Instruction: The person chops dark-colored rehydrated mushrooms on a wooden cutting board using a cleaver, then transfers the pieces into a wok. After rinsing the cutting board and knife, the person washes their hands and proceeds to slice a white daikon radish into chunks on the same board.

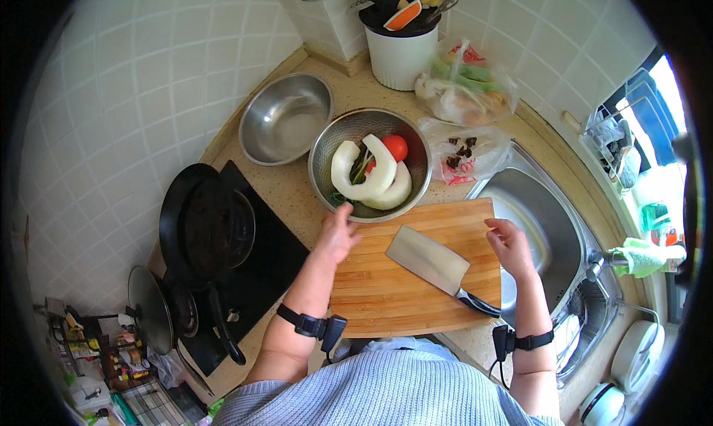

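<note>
A wooden cutting board [364,292] lies in front of me with a cleaver [428,260] flat on it, its black handle toward the lower right. My left hand [339,234] is beside the board's upper left corner, close to the rim of a perforated steel bowl [319,162]. Its fingers are apart and nothing shows in them. That bowl holds thick white curved slices of what looks like melon [345,170], a tomato [396,147] and some leafy greens [361,164]. Above the board's right edge, near the sink, my right hand [511,246] is empty with its fingers loosely bent and apart.
Left are a black cooktop [278,259], a frying pan [194,222] and a glass-lidded pan [151,309]. An empty steel bowl [286,119] stands behind. Farther back are a white utensil pot [402,58] and plastic bags [464,84]. The sink [546,210] borders the board's right.
</note>
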Demonstrator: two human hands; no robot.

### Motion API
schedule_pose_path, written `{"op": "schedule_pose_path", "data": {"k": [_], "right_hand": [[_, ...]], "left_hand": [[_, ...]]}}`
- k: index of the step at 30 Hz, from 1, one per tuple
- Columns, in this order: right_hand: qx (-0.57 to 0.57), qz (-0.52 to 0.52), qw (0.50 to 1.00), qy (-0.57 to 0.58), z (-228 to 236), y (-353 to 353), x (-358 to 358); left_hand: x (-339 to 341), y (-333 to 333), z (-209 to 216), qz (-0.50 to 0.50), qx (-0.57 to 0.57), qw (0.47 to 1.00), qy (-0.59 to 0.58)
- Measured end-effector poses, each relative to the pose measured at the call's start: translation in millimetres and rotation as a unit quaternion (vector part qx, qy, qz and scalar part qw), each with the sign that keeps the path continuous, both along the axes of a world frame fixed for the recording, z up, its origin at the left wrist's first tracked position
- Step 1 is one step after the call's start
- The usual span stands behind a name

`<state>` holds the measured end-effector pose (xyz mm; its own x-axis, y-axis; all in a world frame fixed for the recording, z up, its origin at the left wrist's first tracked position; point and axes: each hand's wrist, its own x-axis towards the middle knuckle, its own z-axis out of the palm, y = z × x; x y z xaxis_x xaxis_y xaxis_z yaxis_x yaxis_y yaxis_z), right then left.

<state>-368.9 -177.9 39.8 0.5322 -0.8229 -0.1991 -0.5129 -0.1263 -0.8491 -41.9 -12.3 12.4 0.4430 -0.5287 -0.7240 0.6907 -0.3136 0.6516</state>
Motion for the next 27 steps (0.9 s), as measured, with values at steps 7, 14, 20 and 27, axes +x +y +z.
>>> {"op": "schedule_pose_path", "data": {"k": [7,14,20,27], "right_hand": [[0.025,0.074,0.997,0.021,-2,22,9],[-0.175,-0.07,0.968,0.167,-6,2,-118],[-0.231,-0.355,0.705,0.568,-24,-34,-281],[-0.275,-0.337,0.746,0.504,-34,-3,-269]], "left_hand": [[168,-34,-5,0.204,-0.079,0.947,-0.236],[105,-70,47,0.219,-0.112,0.865,-0.437],[-134,-98,66,-0.153,-0.409,0.896,-0.08],[-360,-171,0,-0.265,-0.122,0.933,0.211]]}}
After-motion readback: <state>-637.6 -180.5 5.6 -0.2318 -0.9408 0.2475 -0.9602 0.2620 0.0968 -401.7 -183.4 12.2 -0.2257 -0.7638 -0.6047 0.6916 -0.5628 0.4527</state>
